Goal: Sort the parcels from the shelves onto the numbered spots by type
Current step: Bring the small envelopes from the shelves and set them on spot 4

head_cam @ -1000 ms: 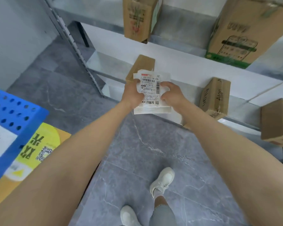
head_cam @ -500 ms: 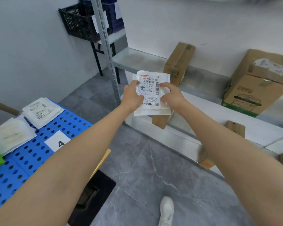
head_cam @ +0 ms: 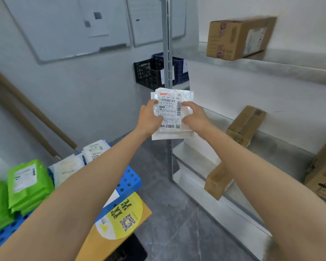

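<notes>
I hold a flat white parcel (head_cam: 171, 112) with a printed shipping label up in front of me, in mid-air beside the shelf post. My left hand (head_cam: 150, 117) grips its left edge and my right hand (head_cam: 194, 117) grips its right edge, thumbs on the label side. Down at the lower left is the blue perforated board (head_cam: 128, 180) with stacks of white parcels (head_cam: 95, 150) and green parcels (head_cam: 29, 182) on it. My left forearm covers part of the board.
A metal shelf unit (head_cam: 252, 65) stands at the right with cardboard boxes: one on the upper shelf (head_cam: 237, 37), one leaning on the middle shelf (head_cam: 245, 125), one lower (head_cam: 217, 180). Black and blue crates (head_cam: 149, 72) sit behind the post. A yellow-orange carton (head_cam: 124, 215) lies under the board.
My view has swung up and to the left, away from the shelves; the blue board with its green and white stacks has come into sight. Both hands keep hold of the white parcel.
</notes>
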